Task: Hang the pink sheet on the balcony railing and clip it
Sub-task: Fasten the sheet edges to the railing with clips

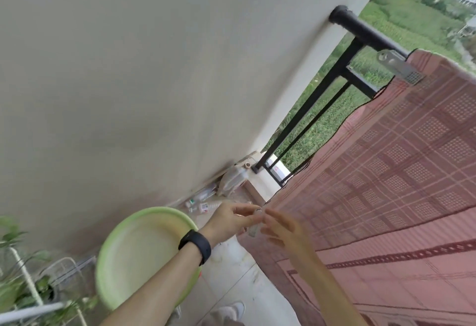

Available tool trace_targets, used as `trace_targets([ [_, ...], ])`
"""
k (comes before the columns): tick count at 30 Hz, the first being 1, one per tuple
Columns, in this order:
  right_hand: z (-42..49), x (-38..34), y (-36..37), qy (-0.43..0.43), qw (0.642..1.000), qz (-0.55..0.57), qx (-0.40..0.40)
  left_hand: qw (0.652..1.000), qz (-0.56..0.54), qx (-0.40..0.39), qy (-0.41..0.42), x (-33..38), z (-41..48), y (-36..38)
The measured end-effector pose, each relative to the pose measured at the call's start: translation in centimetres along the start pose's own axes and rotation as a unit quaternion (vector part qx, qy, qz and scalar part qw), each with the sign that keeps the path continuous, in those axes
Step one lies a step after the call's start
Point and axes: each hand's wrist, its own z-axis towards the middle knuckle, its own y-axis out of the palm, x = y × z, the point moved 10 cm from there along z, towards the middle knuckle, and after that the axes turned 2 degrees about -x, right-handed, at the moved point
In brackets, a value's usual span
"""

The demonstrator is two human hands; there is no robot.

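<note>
Low in the centre of the frame, a small pale clip [254, 227], long axis near vertical in the picture, too blurred to read further. Pinched in the left hand [231, 218], fingers curled round it, black band [195, 247] on the wrist. Just right of it, the right hand [282, 230], fingers loose and slightly spread, gripping nothing; contact with the clip unclear. Beyond, filling the right side, the sheet [386, 171], draped over the black rail [360, 29], free edge slanting from upper right down to the hands; pink, darker checks, a dotted border stripe. Upper right, a grey metal clip [399, 66] on sheet and rail, slanting down-right. Lower left, a green basin [116, 248].
</note>
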Motion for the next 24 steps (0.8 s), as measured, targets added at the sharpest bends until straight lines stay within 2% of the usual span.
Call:
trace_targets([
  [5,0.3,0.0,1.2,-0.021,0.999,0.001,-0.030,0.991,0.133,-0.034,-0.005,-2.5,0.4,1.1],
  [7,0.3,0.5,1.1,-0.016,0.999,0.025,-0.022,0.991,0.122,-0.045,-0.015,-3.4,0.3,1.2],
  [9,0.5,1.1,0.9,-0.009,0.999,0.048,-0.003,0.995,0.087,-0.027,-0.047,-4.8,-0.2,0.4],
  [13,1.5,4.6,0.0,0.040,0.993,0.106,0.046,0.993,0.084,-0.005,-0.083,-8.0,-0.9,-0.5],
  [15,2.0,6.2,-0.1,0.062,0.992,0.101,0.050,0.993,0.077,0.015,-0.086,-9.2,-1.0,-1.1],
  [17,2.5,6.6,0.4,0.060,0.997,0.043,0.014,0.993,0.076,0.010,-0.090,-10.5,-0.8,-1.4],
  [19,3.2,6.0,0.7,0.030,0.997,-0.074,-0.007,0.991,0.094,-0.018,-0.092,-11.3,-0.1,-1.4],
  [21,4.3,5.6,0.5,0.007,0.986,-0.164,-0.010,0.988,0.120,-0.038,-0.088,-11.7,1.0,-1.5],
  [24,6.2,5.0,-0.1,-0.010,0.971,-0.240,0.015,0.984,0.140,-0.039,-0.099,-12.3,3.8,-2.1],
])
